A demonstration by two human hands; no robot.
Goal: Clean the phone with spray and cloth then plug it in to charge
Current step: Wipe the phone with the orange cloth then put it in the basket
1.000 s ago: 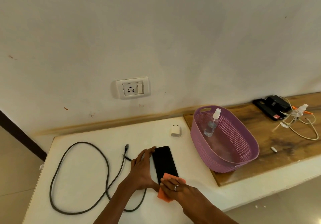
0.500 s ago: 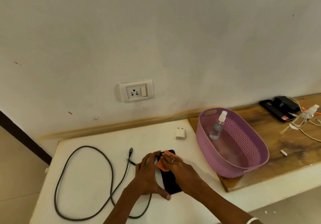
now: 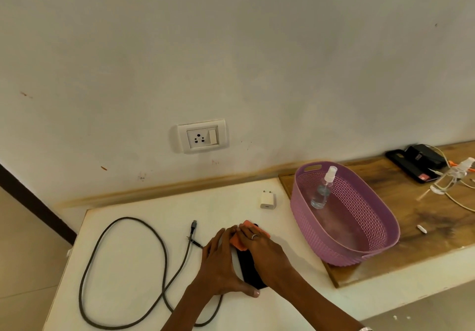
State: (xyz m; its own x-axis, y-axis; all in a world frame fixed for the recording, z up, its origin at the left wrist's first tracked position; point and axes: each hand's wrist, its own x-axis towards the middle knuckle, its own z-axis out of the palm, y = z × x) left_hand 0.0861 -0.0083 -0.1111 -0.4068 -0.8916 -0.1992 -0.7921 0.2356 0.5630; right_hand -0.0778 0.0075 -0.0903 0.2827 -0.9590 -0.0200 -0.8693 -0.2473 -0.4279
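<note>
Phone [image 3: 250, 271], one flat black slab, lies between our hands on the white table [image 3: 133, 266]. Our left hand [image 3: 223, 266] braces its side with straight fingers; our right hand [image 3: 262, 249] presses one orange cloth [image 3: 237, 243] flat on its far end. Beyond sits one white charger [image 3: 267, 199]; right, one spray bottle [image 3: 322, 192] in one woven purple basket [image 3: 365, 228]; left, one looped cable [image 3: 128, 266].

A white table [image 3: 144, 292] fills the lower left of the frame. On it a dark cable [image 3: 120, 274] lies in a loose loop at the left, and a black phone [image 3: 250, 271] lies at lower centre. A small white charger [image 3: 267, 199] sits near the table's far edge, right of centre. To the right a wooden board [image 3: 424, 228] adjoins the table. A purple basket [image 3: 380, 217] stands on its left part, and black cases [image 3: 416, 162] and pale cords [image 3: 452, 189] lie at its upper right end.
</note>
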